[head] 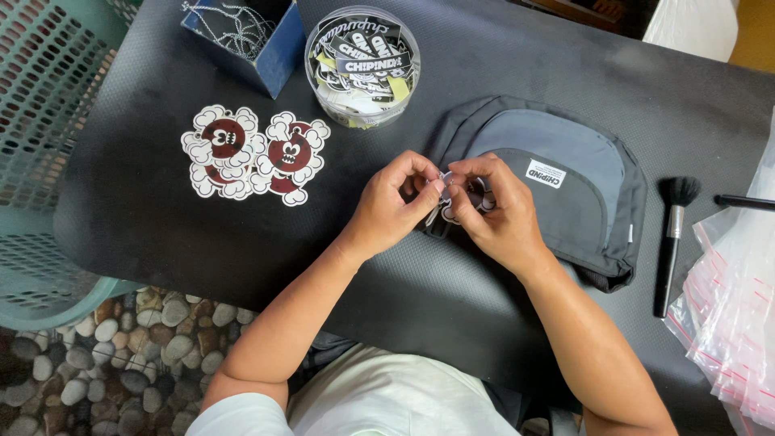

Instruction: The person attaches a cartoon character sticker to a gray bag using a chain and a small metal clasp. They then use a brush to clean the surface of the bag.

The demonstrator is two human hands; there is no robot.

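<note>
A small grey pouch bag [565, 173] with a white label lies on the black mat [161, 234]. At its left end my left hand [391, 206] and my right hand [496, 214] meet, fingertips pinching a small cartoon charm [476, 198] with a metal ring. The charm is mostly hidden by my fingers. To the left lie cartoon cut-out charms [254, 153] in dark red and white, overlapping on the mat.
A round clear tub [362, 69] of black and white tags and a blue box [246, 32] with ball chains stand at the back. A black brush [672, 242] and clear zip bags [739, 307] lie right. A green basket [40, 121] stands left, over a pebble floor.
</note>
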